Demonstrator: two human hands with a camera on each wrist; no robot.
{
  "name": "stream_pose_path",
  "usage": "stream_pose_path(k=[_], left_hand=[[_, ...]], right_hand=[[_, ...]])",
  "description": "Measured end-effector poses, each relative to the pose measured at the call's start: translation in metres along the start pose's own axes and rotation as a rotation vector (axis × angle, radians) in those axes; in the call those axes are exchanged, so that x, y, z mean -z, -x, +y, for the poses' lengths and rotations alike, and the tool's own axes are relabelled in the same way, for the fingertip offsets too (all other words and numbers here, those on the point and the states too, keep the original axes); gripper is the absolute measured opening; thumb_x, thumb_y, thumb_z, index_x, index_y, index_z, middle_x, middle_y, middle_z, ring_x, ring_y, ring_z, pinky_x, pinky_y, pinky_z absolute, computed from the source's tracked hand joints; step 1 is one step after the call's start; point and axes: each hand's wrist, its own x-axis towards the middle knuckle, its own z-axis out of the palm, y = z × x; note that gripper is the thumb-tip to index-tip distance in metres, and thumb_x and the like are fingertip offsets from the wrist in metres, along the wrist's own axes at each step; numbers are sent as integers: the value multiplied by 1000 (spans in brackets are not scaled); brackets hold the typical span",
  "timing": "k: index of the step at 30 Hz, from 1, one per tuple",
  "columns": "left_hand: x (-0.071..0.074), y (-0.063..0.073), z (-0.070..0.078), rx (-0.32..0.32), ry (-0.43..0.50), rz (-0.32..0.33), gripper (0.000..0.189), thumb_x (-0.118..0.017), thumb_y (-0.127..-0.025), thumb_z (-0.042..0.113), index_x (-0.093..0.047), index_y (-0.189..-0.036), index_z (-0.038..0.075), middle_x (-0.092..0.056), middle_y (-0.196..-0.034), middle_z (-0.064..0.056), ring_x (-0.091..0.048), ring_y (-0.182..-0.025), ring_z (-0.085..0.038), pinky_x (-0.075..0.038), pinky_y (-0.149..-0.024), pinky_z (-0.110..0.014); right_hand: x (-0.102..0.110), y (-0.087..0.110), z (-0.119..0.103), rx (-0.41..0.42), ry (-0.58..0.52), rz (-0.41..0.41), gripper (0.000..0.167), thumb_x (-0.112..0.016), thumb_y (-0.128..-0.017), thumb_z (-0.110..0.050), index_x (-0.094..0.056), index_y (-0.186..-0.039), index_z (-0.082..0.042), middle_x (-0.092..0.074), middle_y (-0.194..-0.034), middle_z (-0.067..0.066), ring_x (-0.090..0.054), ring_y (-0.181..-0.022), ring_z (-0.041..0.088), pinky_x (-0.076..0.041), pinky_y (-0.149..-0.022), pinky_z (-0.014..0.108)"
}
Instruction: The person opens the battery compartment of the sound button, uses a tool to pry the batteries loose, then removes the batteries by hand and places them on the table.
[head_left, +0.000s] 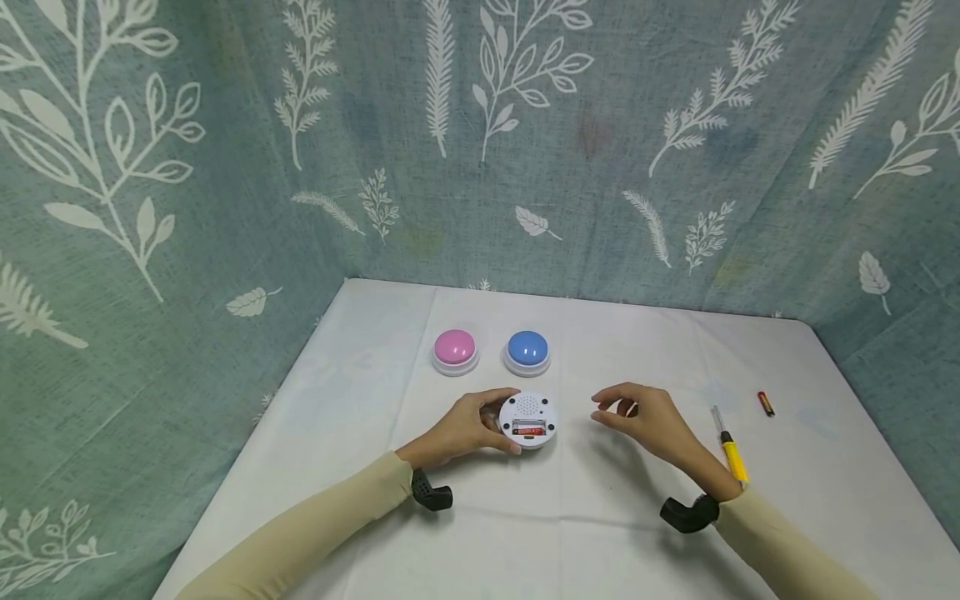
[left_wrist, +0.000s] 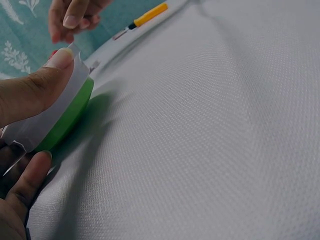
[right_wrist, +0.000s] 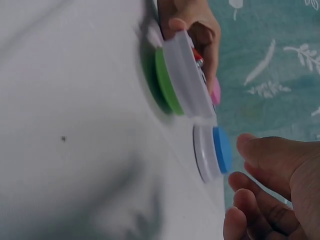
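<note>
My left hand grips a round buzzer button by its edge, underside up, thumb in front and fingers behind. Its white base shows a battery compartment with a red battery in it. In the left wrist view, the green dome faces down toward the table. My right hand hovers to the right of the buzzer, apart from it. Its fingers are loosely bent, and the right wrist view shows nothing between thumb and fingertips.
Behind the hands stand a pink buzzer and a blue buzzer, domes up. A yellow-handled screwdriver lies beside my right wrist. Farther right is a loose red battery. Leaf-patterned cloth hangs behind the white table.
</note>
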Motion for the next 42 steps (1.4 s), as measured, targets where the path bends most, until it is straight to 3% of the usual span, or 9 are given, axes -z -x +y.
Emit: stream_pose_path(k=[10, 19, 27, 36, 42], left_hand=[[0, 0, 0, 0, -23, 1, 94, -99, -67, 23, -54, -150, 23, -65, -121, 1, -65, -85, -18, -54, -76, -28], [0, -1, 0, -7, -12, 0, 94, -98, -69, 21, -53, -151, 20, -65, -125, 0, -64, -88, -18, -54, -76, -28], [0, -1, 0, -31, -32, -7, 91, -98, -69, 23, -54, -150, 22, -65, -122, 0, -65, -85, -20, -55, -73, -28], [1, -2, -1, -49, -80, -1, 93, -98, -69, 26, -53, -151, 18, -67, -118, 2, -62, -81, -16, -52, -69, -25], [1, -2, -1, -51, -73, -10, 94, -98, -69, 26, -52, -151, 18, -67, -119, 3, -63, -81, -17, -53, -70, -25]], right_hand=[[-25, -3, -20, 61, -38, -73, 22, -84, -88, -25, -79, -109, -16, -69, -92, -13, -59, -74, 9, -50, -65, 28], [-39, -7, -29, 174, -43, -109, 21, -84, -88, -18, -80, -108, -15, -67, -88, -13, -57, -72, 7, -50, -64, 26], [-47, -9, -36, 181, -28, -136, 21, -83, -89, -20, -80, -109, -15, -62, -85, -14, -56, -72, 8, -49, -63, 25], [-57, -12, -43, 217, 2, -96, 13, -84, -88, -19, -82, -100, -16, -56, -80, -11, -50, -67, 12, -41, -58, 23], [-59, -15, -45, 185, -10, -87, 7, -85, -87, -18, -82, -93, -17, -60, -88, -7, -51, -73, 12, -43, -62, 24]])
